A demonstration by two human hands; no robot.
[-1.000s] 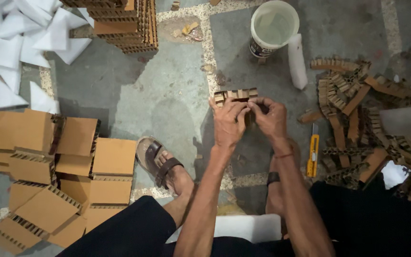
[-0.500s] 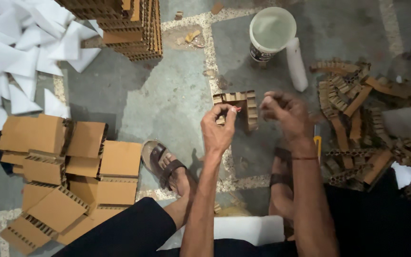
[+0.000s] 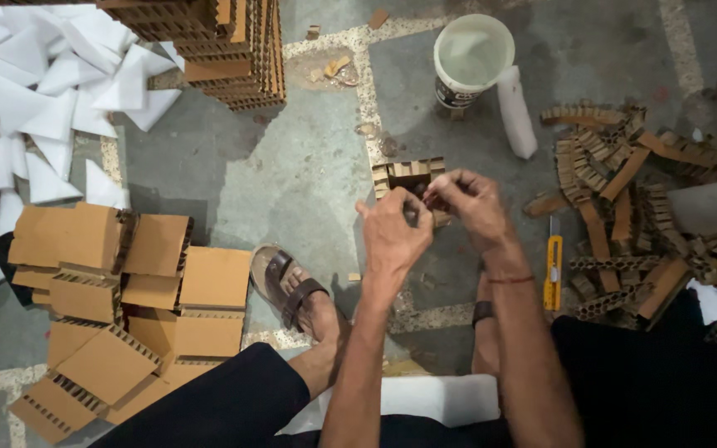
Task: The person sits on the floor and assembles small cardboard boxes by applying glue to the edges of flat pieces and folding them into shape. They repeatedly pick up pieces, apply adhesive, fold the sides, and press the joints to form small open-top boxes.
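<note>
Now right hand [image 3: 470, 203] back beside left hand [image 3: 393, 236]; both hands' fingers pinch cardboard piece [image 3: 408, 176].

Single head-worn view, steeply downward, close above the hands [image 3: 433, 217] and concrete floor [image 3: 309, 166].

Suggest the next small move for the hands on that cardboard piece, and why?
Probably press the cardboard piece together where the fingers meet. Both the left hand and right hand pinch its near edge, and it is held above the floor, so nothing else braces it.
</note>
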